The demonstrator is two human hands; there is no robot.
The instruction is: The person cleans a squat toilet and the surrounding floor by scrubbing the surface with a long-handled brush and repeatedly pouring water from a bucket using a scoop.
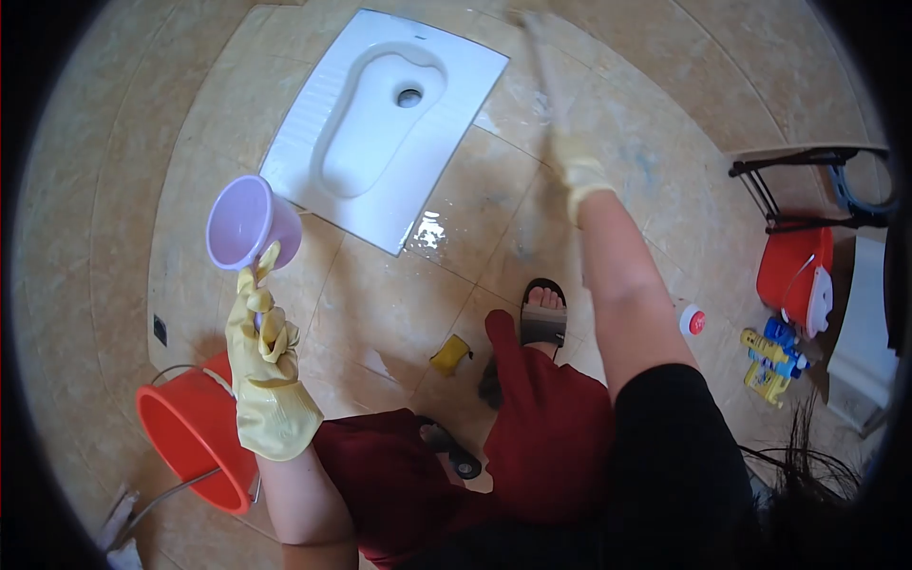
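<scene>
A sponge [451, 353] lies on the floor [527, 223] before the squat toilet [380, 133]; dipper [255, 224] left; bottles [771, 353] far right.

The person is wearing pale yellow rubber gloves on both the left hand [256, 347] and the right hand [577, 169]. The left glove is showing slack creases and ending in a wide, flaring cuff [280, 423]; the right one is blurring, its cuff bunching at the wrist. A plain black top [684, 475] is covering the torso, its right sleeve [660, 404] stopping short of the forearm. Dark red trousers [560, 427] are clothing the legs, and dark, open-toed sandals [542, 328] with broad straps are covering the feet.
</scene>
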